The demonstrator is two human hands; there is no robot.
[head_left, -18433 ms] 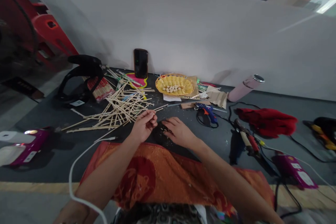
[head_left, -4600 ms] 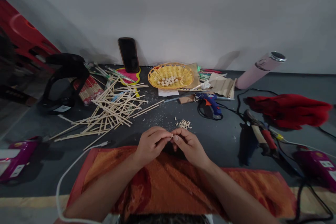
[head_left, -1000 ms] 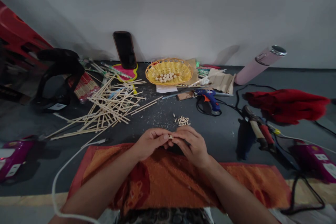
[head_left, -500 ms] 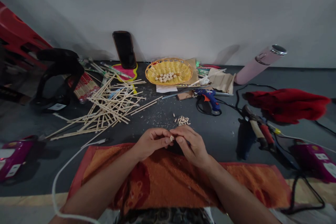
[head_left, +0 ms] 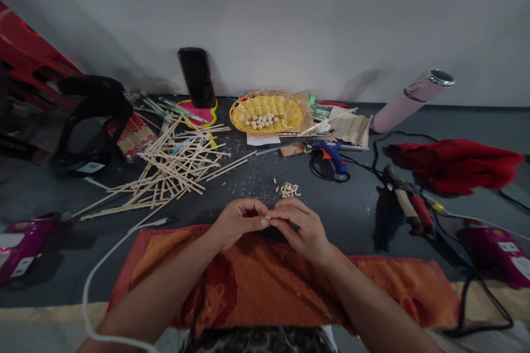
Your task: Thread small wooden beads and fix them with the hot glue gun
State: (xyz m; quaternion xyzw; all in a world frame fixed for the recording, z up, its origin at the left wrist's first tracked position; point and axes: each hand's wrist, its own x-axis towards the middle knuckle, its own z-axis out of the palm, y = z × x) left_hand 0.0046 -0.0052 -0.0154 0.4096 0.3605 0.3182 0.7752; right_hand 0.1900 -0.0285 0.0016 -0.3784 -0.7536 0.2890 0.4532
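Note:
My left hand (head_left: 241, 223) and my right hand (head_left: 301, 227) meet above the back edge of an orange towel (head_left: 265, 292). Between their fingertips is a small cluster of short wooden stick pieces (head_left: 268, 218), mostly covered by the fingers. Both hands pinch it, thumbs against forefingers. Just beyond my right hand lies a little pile of cut stick pieces (head_left: 287, 190). Farther back, a yellow woven basket (head_left: 265, 100) holds several pale clusters (head_left: 262, 120) of such pieces. A blue glue gun (head_left: 333, 155) rests on its side to the right of the basket.
Long thin wooden sticks (head_left: 165, 171) lie heaped at left, near a black strap device (head_left: 91, 121). A phone (head_left: 197, 78) leans on the wall. At right are a pink flask (head_left: 408, 102), pliers (head_left: 408, 201), a red cloth (head_left: 455, 165) and dark cables. A white cable (head_left: 97, 276) crosses the towel's left side.
The small wooden cluster has turned between my fingertips and shows less now. My right fingers have closed in slightly to the left. Everything else stays in place.

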